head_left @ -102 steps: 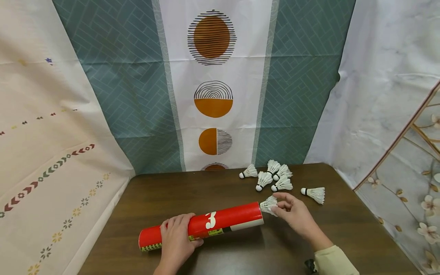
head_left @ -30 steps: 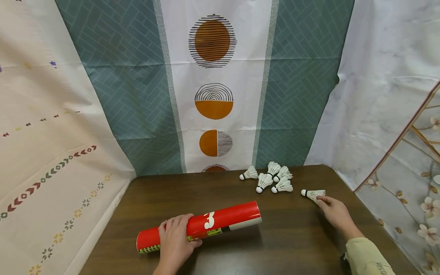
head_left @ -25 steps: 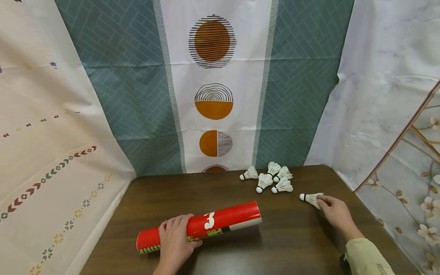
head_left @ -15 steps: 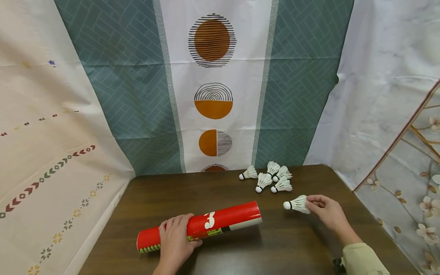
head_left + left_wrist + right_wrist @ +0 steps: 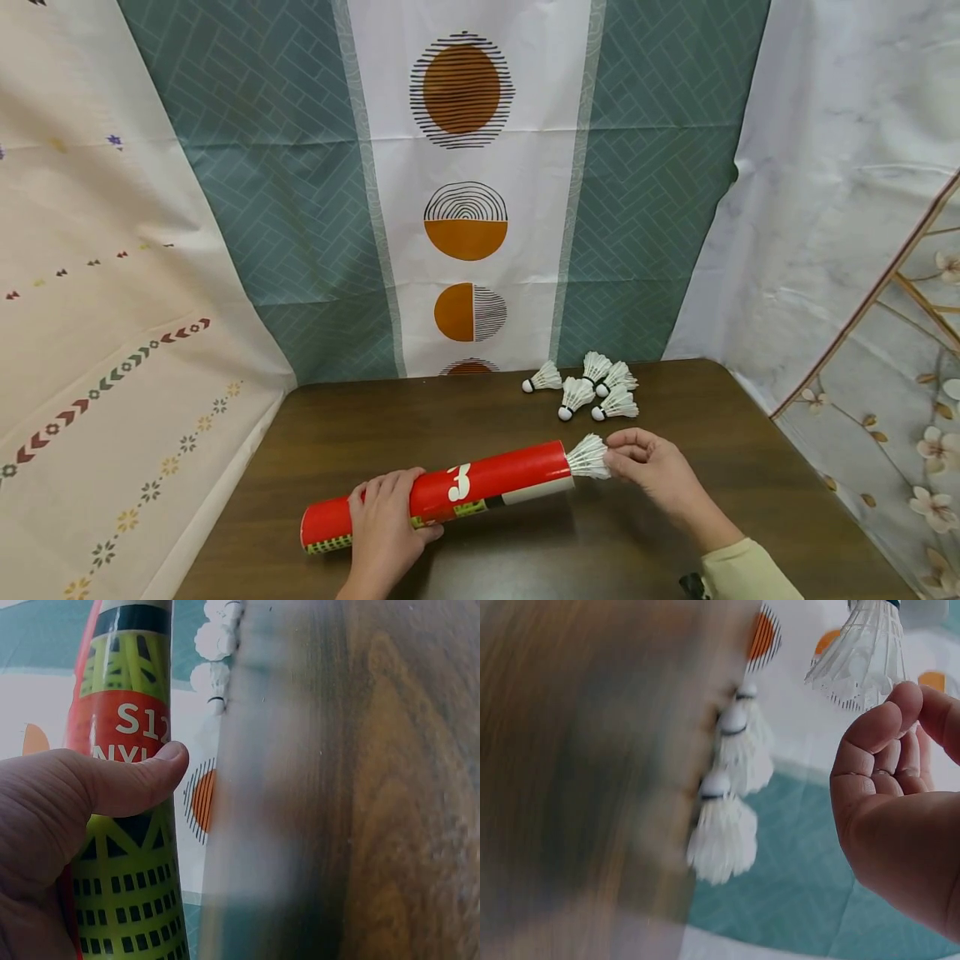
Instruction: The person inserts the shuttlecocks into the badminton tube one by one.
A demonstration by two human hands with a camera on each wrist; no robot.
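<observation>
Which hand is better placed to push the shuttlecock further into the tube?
Right hand, probably: it pinches the shuttlecock at the mouth of the tube, which the left hand grips.

A dark brown wooden table is spreading beneath the red tube and reaching past both of its ends. On the near side of the tube, the tabletop is catching a pale sheen. Beyond the tube, five white shuttlecocks with dark bands are lying on their sides on the wood. Four are clustering close together beyond the tube's right end, their corks pointing roughly leftward and toward the tube's side of the table. The fifth, a lone shuttlecock, is resting just left of them, also beyond the tube.
</observation>
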